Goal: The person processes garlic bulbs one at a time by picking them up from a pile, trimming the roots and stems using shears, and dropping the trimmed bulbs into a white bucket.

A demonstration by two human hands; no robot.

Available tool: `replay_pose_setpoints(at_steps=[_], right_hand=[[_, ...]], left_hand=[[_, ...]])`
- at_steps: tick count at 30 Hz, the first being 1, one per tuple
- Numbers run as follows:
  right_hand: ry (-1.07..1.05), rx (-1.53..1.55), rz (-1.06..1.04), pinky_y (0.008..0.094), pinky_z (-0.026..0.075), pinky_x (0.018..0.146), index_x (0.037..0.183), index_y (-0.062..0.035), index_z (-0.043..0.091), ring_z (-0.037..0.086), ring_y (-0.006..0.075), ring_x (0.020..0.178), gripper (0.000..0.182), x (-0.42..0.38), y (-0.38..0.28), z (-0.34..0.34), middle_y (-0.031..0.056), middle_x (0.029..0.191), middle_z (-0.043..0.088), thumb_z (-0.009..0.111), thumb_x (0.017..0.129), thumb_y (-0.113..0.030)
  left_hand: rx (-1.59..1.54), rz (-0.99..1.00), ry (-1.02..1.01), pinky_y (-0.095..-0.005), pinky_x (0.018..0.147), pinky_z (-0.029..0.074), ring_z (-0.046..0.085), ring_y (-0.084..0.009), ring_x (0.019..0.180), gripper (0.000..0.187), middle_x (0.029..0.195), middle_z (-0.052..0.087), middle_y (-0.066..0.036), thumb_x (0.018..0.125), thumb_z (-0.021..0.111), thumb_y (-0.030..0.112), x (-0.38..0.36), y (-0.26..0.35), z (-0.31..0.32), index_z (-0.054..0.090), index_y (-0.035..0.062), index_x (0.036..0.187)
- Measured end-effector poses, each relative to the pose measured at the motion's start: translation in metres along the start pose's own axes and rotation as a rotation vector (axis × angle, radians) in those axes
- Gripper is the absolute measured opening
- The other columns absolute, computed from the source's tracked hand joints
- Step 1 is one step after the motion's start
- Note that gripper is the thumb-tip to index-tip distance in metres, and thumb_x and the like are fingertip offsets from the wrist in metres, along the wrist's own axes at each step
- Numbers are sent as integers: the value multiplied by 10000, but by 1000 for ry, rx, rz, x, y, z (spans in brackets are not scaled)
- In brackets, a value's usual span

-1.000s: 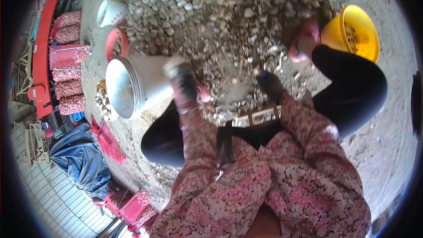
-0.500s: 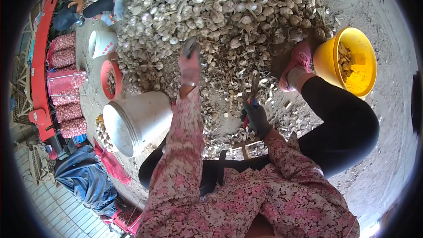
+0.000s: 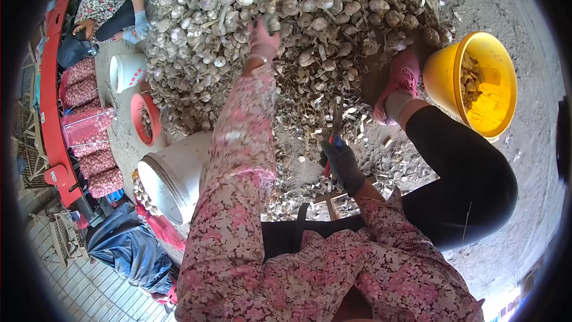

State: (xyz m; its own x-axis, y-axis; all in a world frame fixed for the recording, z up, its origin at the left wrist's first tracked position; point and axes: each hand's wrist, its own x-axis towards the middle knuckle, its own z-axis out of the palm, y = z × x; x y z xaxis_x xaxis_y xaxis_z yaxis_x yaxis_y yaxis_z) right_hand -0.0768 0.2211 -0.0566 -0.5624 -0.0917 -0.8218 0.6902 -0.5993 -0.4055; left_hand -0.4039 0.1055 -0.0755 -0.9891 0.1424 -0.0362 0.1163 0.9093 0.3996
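Observation:
My left hand (image 3: 263,37), in a pink glove with grey fingers, reaches out to the heap of garlic bulbs (image 3: 322,6). Its fingers curl at a garlic bulb (image 3: 273,24), partly hidden by the glove. In my right hand (image 3: 345,167), gloved in dark grey, are pruning shears (image 3: 338,120) with red and blue on the handles. Their blades point away from me, above ground strewn with cut stems (image 3: 357,116). Beneath that hand is a small wooden piece (image 3: 331,200).
On the right stands a yellow bucket (image 3: 448,77) with scraps inside. A white bucket (image 3: 179,167) lies tilted by my left arm. Beyond it are a red tub (image 3: 156,122), another white bucket (image 3: 128,73) and filled net sacks (image 3: 100,161). Another person (image 3: 116,0) sits at far left.
My left hand has moved forward, deeper into the garlic heap, and its fingers have curled. My right hand stays near the same spot with the shears. The view has shifted slightly.

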Motion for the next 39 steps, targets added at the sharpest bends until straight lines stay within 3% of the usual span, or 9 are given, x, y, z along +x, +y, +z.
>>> replay_pose_setpoints(at_steps=[2,5,11,19,25,33,35,37,39], right_hand=[[-36,-43,-71,238,469,549,969,-65,548,547,69,602,221,-2,-6,-1,-22,722,558,644,891,-248],[161,-753,-668,316,493,607,1051,-56,550,615,202,653,315,-3,-16,-1,71,733,608,692,829,-229],[205,-1110,-1177,416,502,610,1182,-10,516,631,326,692,535,-31,-36,1,140,788,639,716,743,-243],[29,-1452,-1003,443,505,732,1300,18,428,638,359,804,657,-103,-28,-4,187,912,649,675,788,-312],[-50,-1508,-764,466,504,675,1067,-35,530,649,341,733,336,-94,7,-11,177,761,647,572,847,-286],[-79,-1385,-980,460,503,644,1088,-99,565,633,377,724,288,-86,18,-9,175,760,643,604,854,-263],[-141,-1207,-972,432,506,650,1116,-86,567,639,357,713,348,-99,21,-6,164,773,647,644,842,-287],[-46,-1000,-726,395,501,690,1162,-77,539,646,306,759,417,-112,23,-6,152,845,647,664,842,-314],[-77,-1009,-695,400,498,741,1140,-70,525,644,321,812,443,-108,23,-12,162,884,642,668,832,-354]], left_hand=[[-863,-369,-71,-270,741,566,634,-193,876,568,1074,595,-96,751,715,21,-34,16,-35,488,107,1266],[-1737,-259,-71,-331,833,490,615,-201,882,459,988,631,-64,847,594,31,-99,-23,-24,479,110,1284],[-1494,-253,-54,-330,838,510,610,-204,976,496,1167,583,-83,874,583,49,-245,35,-73,423,65,1344],[-892,18,-134,-290,810,537,649,-176,903,449,1069,634,-96,901,588,79,-314,-22,-68,453,-11,1319],[-664,42,25,-289,767,550,664,-176,886,330,1033,654,-102,897,592,97,-345,-15,-66,538,-22,1200],[-1584,-344,-28,-271,797,504,595,-137,925,299,1011,568,-57,893,609,164,-357,22,-77,515,37,1147],[-1989,-331,-11,-276,830,477,567,-137,938,220,1057,571,-55,899,571,82,-348,5,-65,543,27,1110],[-2108,85,-113,-277,864,466,564,-138,970,180,1069,579,-65,911,528,38,-344,14,-76,548,19,1089],[-2176,-296,43,-276,864,465,574,-158,994,169,1079,583,-73,925,478,18,-351,23,-82,541,18,1082]])
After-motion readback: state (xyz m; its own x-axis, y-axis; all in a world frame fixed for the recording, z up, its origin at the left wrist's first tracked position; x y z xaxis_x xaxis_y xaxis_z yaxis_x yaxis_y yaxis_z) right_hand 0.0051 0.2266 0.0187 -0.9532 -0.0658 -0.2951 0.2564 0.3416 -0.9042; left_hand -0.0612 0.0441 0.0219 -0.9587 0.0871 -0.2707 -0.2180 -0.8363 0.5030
